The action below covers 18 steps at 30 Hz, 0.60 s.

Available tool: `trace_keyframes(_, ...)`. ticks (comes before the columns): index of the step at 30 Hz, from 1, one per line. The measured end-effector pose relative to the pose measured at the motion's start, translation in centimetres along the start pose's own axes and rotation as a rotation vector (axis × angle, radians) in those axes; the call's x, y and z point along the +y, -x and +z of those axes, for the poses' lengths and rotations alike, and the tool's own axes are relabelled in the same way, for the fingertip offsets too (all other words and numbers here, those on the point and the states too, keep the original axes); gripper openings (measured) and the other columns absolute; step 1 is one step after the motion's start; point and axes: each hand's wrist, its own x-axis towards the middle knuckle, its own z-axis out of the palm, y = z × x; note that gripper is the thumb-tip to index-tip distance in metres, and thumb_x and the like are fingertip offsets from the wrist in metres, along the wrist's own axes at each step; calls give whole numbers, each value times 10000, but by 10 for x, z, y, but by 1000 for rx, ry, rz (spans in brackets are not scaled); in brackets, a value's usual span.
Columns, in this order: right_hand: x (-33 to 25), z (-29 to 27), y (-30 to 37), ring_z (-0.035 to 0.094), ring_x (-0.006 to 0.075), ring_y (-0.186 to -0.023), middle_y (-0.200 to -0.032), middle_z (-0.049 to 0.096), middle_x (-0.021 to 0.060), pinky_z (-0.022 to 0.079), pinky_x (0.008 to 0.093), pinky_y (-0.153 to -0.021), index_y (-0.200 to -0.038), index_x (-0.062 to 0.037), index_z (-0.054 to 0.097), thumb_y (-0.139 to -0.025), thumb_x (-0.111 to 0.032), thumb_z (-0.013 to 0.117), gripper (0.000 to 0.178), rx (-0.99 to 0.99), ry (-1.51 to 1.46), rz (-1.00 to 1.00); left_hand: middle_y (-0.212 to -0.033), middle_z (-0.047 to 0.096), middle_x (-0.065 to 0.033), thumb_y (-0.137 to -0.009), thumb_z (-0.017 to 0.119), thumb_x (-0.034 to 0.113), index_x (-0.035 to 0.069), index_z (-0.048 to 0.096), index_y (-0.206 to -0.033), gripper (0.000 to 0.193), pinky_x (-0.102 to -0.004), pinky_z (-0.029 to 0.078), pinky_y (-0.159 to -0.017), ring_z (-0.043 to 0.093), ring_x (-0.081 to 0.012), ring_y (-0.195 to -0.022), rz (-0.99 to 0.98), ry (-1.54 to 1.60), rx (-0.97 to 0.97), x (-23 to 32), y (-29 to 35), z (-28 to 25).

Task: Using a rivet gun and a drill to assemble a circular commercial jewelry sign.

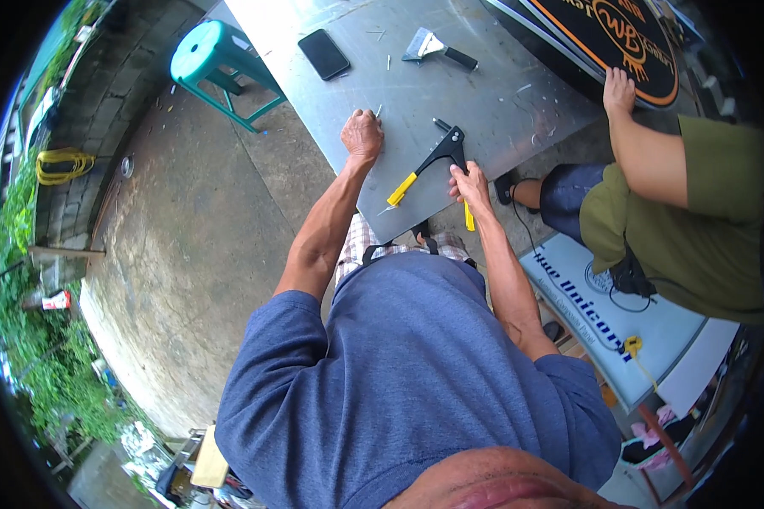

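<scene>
My right hand (470, 187) is closed around one arm of a black hand riveter (444, 151) with yellow grips. Its other handle spreads out to the left over the metal tabletop (314, 110). To the left, my left hand (362, 136) rests at the tabletop with its fingers pinched together. A thin silver rivet (379, 111) shows at those fingertips. Several small pins lie farther back, one of them a short light pin (389, 62). A scraper (440, 49) with a wide blade and black handle lies beyond the riveter, and a black phone (323, 54) lies at the far left.
At the right, a person in an olive shirt (705, 229) rests a hand (620, 90) on a round black sign (603, 38) with orange trim. A green stool (221, 64) stands left of the table. A printed white panel (611, 314) lies at the lower right, with a cable nearby.
</scene>
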Motion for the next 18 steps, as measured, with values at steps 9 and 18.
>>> trace_keyframes(9,-6,43,10,567,439,-1185,-1255,594,296,462,464,-996,-1299,12,513,-911,-369,621,554,316,49,141,-916,630,-131,-844,695,234,73,650,-935,190,-450,508,-705,649,-342,-849,245,166,53,-10,-24,3)
trace_keyframes(18,21,64,-5,570,427,-1183,-1278,593,260,458,464,-999,-1272,-13,547,-909,-383,631,525,470,33,128,-899,616,-153,-857,649,159,54,621,-885,112,-483,493,-685,645,-359,-825,377,199,-31,-21,-43,19)
